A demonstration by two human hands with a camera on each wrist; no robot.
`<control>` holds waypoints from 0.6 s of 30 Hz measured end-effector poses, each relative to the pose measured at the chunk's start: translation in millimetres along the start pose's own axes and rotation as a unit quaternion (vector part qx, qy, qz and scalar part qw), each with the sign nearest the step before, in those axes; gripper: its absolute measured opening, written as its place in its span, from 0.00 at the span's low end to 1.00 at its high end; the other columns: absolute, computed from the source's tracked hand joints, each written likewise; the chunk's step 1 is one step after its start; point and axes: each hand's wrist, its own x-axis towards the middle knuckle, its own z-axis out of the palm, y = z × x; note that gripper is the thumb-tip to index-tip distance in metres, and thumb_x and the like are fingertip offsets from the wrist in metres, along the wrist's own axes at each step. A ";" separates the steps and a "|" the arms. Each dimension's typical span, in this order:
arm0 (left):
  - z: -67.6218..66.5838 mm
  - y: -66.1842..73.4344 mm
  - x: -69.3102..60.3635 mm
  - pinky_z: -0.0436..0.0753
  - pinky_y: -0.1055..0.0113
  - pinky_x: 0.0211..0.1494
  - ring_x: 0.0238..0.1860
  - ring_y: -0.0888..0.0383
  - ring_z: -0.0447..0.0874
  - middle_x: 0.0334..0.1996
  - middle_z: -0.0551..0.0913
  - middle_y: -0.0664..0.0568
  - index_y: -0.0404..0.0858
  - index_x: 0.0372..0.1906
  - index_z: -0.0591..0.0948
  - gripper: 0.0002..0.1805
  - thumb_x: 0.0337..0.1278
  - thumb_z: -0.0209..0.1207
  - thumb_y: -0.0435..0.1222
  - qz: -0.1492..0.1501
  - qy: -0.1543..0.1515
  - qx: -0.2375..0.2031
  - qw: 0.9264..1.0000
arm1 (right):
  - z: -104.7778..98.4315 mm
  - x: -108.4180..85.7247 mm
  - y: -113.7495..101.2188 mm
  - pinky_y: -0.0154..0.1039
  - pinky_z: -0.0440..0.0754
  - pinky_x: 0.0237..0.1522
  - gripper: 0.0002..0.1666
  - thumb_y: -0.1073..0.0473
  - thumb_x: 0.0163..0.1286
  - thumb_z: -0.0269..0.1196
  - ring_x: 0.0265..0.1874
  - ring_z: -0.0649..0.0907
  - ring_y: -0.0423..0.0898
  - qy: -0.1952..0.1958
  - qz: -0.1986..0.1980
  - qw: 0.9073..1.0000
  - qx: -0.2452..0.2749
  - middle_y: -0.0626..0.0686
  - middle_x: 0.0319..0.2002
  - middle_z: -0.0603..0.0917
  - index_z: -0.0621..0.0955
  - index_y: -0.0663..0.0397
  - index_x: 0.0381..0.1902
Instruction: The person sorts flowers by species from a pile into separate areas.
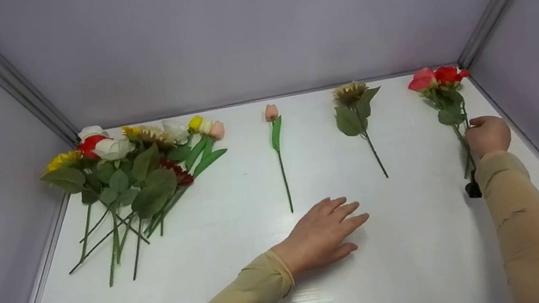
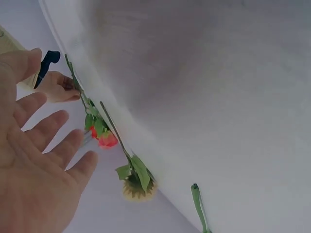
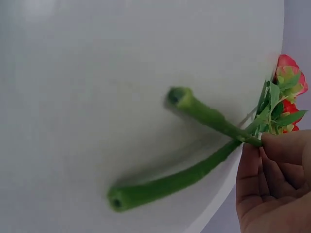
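Note:
At the table's right side my right hand (image 1: 490,135) pinches a stem of the red rose (image 1: 449,74) between thumb and fingers. A pink rose (image 1: 422,79) lies right beside it. In the right wrist view two green stems (image 3: 170,187) cross at the fingertips, and their cut ends point away from the hand. My left hand (image 1: 322,234) hovers over the middle of the table with fingers spread, holding nothing. The nearest flowers to it are a single pink tulip (image 1: 271,114) and a brownish sunflower (image 1: 350,94), both lying on the table.
A mixed pile of flowers (image 1: 119,182) with white, red and yellow heads lies at the left, its stems crossing toward the front. Grey panels (image 1: 251,31) wall in the white table (image 1: 240,241) at the back and sides. A black piece (image 1: 474,190) shows at the right wrist.

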 end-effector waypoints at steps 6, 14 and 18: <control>1.4 -10.1 0.5 0.51 0.54 0.81 0.79 0.50 0.54 0.79 0.61 0.50 0.50 0.80 0.63 0.38 0.72 0.58 0.56 -0.026 -0.001 0.001 1.000 | 0.6 0.3 4.9 0.59 0.75 0.60 0.30 0.66 0.70 0.50 0.62 0.74 0.68 -0.004 0.003 1.000 -0.019 0.75 0.63 0.75 0.73 0.75 0.67; 0.3 -19.8 -8.9 0.52 0.53 0.81 0.79 0.50 0.54 0.78 0.61 0.50 0.49 0.80 0.63 0.37 0.73 0.57 0.55 -0.040 -0.003 -0.022 0.999 | -1.0 2.5 8.1 0.59 0.74 0.59 0.30 0.64 0.72 0.50 0.61 0.73 0.69 -0.007 -0.007 1.000 -0.029 0.75 0.63 0.74 0.71 0.77 0.68; -3.1 -30.1 -18.4 0.53 0.53 0.80 0.79 0.50 0.56 0.78 0.63 0.50 0.49 0.79 0.64 0.36 0.73 0.58 0.54 -0.064 0.004 -0.027 0.998 | -0.7 0.8 0.5 0.59 0.75 0.59 0.31 0.59 0.76 0.49 0.61 0.74 0.69 0.001 -0.011 1.000 -0.016 0.75 0.65 0.73 0.69 0.75 0.70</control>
